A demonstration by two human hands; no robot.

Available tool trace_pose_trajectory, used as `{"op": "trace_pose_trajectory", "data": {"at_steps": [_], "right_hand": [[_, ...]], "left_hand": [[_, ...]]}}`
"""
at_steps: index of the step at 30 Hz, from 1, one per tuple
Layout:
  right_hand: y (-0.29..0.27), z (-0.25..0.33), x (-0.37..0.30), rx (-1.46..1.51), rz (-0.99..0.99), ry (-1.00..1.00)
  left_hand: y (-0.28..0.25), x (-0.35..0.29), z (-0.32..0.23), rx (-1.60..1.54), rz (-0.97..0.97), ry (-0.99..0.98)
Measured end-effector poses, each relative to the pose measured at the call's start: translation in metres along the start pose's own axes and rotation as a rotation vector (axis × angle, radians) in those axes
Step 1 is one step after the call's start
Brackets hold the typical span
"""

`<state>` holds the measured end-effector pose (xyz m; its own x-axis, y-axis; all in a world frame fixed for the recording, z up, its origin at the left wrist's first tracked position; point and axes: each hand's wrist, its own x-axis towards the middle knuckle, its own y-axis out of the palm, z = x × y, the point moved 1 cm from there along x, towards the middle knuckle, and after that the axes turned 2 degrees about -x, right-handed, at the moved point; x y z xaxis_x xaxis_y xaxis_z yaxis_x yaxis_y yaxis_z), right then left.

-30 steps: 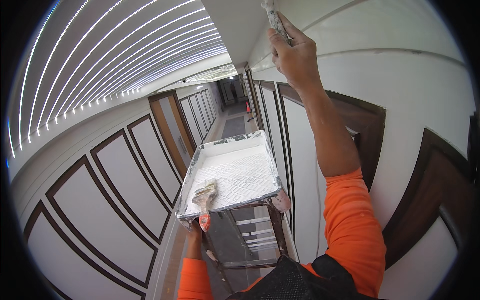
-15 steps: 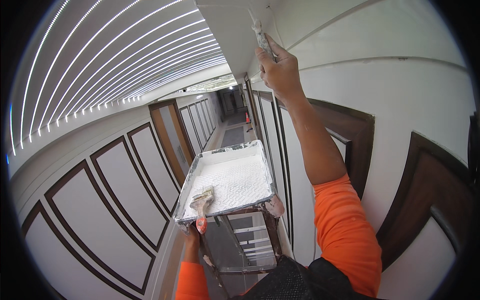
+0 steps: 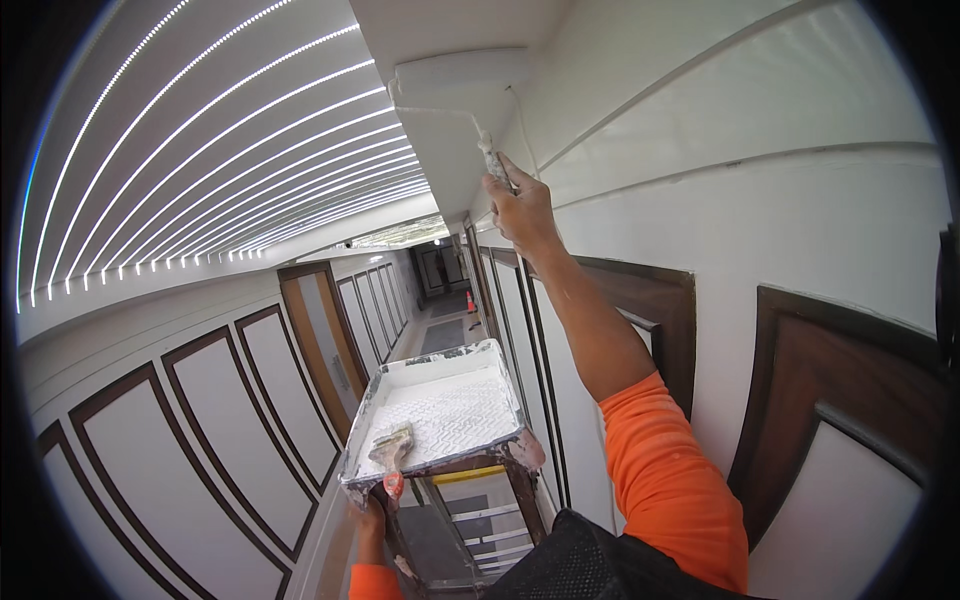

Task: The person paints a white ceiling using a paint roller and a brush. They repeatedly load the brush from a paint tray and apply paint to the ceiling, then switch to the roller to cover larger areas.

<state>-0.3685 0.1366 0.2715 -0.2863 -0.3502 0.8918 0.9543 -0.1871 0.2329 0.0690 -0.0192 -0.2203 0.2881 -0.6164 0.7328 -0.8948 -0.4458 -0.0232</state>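
Observation:
My right hand (image 3: 525,212) is raised high, closed around the whitened handle of a paint roller (image 3: 465,68). The white roller head lies against the underside of the ceiling edge. A paint tray (image 3: 508,385) with white paint over its ribbed floor rests on top of a stepladder (image 3: 527,500). Across the tray's near left rim lies a paintbrush (image 3: 393,450), its reddish handle hanging over the edge. Below that corner, my left hand (image 3: 367,513) is closed at the top of the ladder's left rail, its fingers partly hidden.
White walls with dark framed panels (image 3: 200,420) line both sides of a corridor. Dark wooden trim (image 3: 690,330) stands close on my right. Rows of light strips (image 3: 250,130) cover the ceiling at left. Farther down the floor stands an orange cone (image 3: 470,302).
The view has tilted upward, so the tray and ladder sit lower and the roller head now shows. My right hand keeps the roller; my left hand stays below the tray corner.

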Motion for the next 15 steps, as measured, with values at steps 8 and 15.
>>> {"op": "trace_pose_trajectory", "data": {"at_steps": [8,15], "right_hand": [[-0.007,0.075,-0.038,0.038,0.012,-0.066],[-0.006,0.147,-0.068,-0.022,0.002,-0.224]], "left_hand": [[0.018,0.003,-0.021,-0.318,0.18,-0.188],[0.012,-0.008,-0.114,-0.582,0.32,-0.467]]}}
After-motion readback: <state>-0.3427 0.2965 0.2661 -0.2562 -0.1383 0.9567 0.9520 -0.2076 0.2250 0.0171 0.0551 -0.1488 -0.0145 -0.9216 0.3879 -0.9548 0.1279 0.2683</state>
